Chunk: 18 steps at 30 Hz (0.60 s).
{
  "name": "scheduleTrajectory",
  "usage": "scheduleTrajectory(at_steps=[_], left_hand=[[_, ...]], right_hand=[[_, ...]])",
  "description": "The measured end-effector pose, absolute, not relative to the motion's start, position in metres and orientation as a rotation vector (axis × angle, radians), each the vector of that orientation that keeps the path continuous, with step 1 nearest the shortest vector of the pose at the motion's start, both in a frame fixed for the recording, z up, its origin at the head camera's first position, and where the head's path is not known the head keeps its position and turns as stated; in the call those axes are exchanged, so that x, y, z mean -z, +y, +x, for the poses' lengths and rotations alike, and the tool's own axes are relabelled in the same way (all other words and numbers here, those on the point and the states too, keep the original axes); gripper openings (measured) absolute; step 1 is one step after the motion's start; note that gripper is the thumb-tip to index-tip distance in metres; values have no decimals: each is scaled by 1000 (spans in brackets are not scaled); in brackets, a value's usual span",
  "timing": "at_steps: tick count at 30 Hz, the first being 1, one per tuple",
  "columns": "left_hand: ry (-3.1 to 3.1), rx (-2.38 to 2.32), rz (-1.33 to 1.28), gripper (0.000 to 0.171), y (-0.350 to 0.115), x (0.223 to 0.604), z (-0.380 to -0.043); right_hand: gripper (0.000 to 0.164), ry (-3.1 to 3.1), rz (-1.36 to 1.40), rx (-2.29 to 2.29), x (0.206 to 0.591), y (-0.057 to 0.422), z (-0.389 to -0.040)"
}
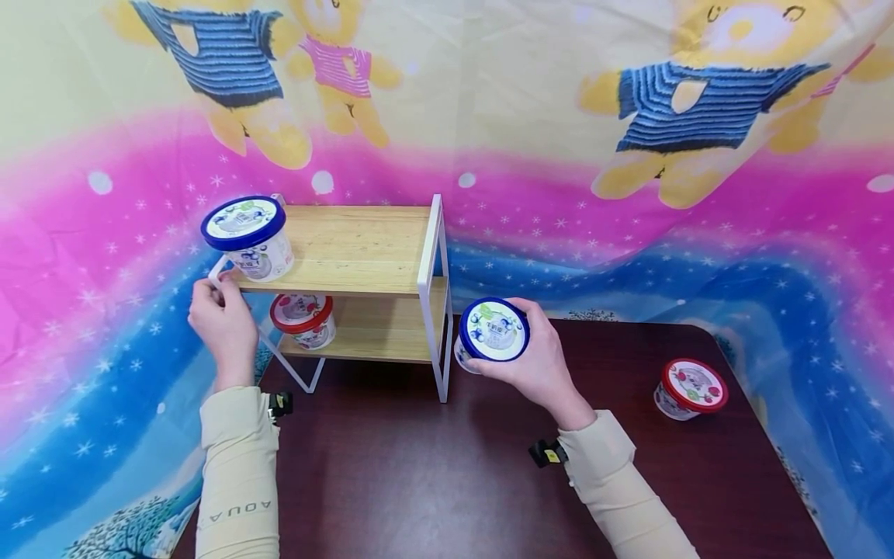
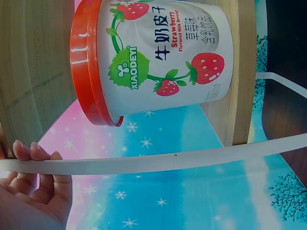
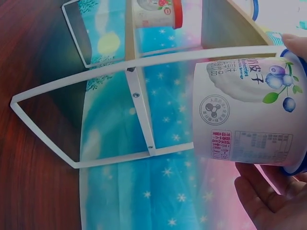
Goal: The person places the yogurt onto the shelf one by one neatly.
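My right hand (image 1: 534, 365) grips a blue-lidded blueberry milk tub (image 1: 494, 330), held just right of a two-tier shelf (image 1: 349, 244). In the right wrist view that blueberry tub (image 3: 249, 115) has fingers below it and the thumb at its lid. My left hand (image 1: 225, 322) curls its fingers round the shelf's white left frame bar (image 2: 144, 164), at upper-tier height. Above that hand, a second blueberry tub (image 1: 258, 260) stands at the left of the upper tier. A red-lidded strawberry tub (image 1: 310, 330) stands on the lower tier's left, close to the left wrist camera.
Another red-lidded tub (image 1: 691, 388) stands on the dark wooden table (image 1: 391, 466) at the right. The shelf's right white frame (image 1: 434, 303) lies between the right hand and the tiers. Behind hangs a printed bear cloth (image 1: 517, 194).
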<state>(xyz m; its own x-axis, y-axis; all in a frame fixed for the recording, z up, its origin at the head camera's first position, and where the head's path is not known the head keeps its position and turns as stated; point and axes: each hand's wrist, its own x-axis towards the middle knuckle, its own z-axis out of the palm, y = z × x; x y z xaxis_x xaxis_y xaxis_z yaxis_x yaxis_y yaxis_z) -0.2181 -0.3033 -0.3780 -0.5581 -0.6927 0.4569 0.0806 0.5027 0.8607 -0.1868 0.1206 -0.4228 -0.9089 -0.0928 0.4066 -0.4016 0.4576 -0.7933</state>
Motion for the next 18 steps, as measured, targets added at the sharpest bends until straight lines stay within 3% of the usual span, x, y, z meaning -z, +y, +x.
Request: scheduleTrajectory(at_steps=[18], left_hand=[[-1899,1147,514,29,-303,378,-218]], right_hand=[[100,-2345,542,-1488,411,99,-177]])
